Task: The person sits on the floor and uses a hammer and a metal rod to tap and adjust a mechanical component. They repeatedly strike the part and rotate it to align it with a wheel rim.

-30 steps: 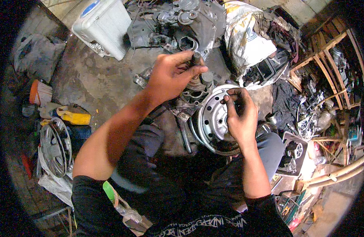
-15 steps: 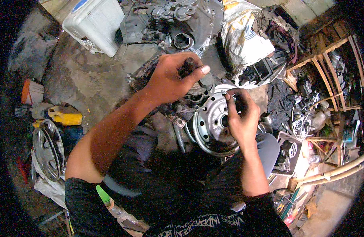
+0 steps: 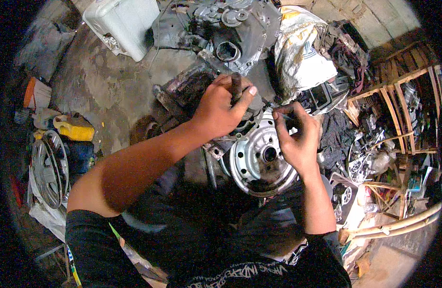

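Observation:
My left hand [image 3: 218, 110] is closed around a dark, greasy cylindrical metal part [image 3: 236, 85], its thumb lying along the near side. Beneath that hand sits a grimy metal assembly [image 3: 216, 152], mostly covered by the hand and forearm. My right hand [image 3: 301, 144] pinches a small thin piece [image 3: 289, 115] between blackened thumb and fingers; its kind is too small to tell. Just below the fingers, a silver steel wheel rim [image 3: 252, 165] with a round centre hole lies between my legs, partly hidden by the right hand.
A large metal gearbox-like casing [image 3: 257, 38] lies ahead, beside a white plastic container [image 3: 129, 29] and a white sack [image 3: 307, 53]. Wheel covers [image 3: 50, 168] and a yellow bottle [image 3: 74, 128] are at left. A wooden rack [image 3: 398, 101] and scattered parts stand at right.
The view has shifted slightly. My left hand has moved a little right and down, nearer the right hand, with the cylindrical part still in it. The right hand keeps its pinch.

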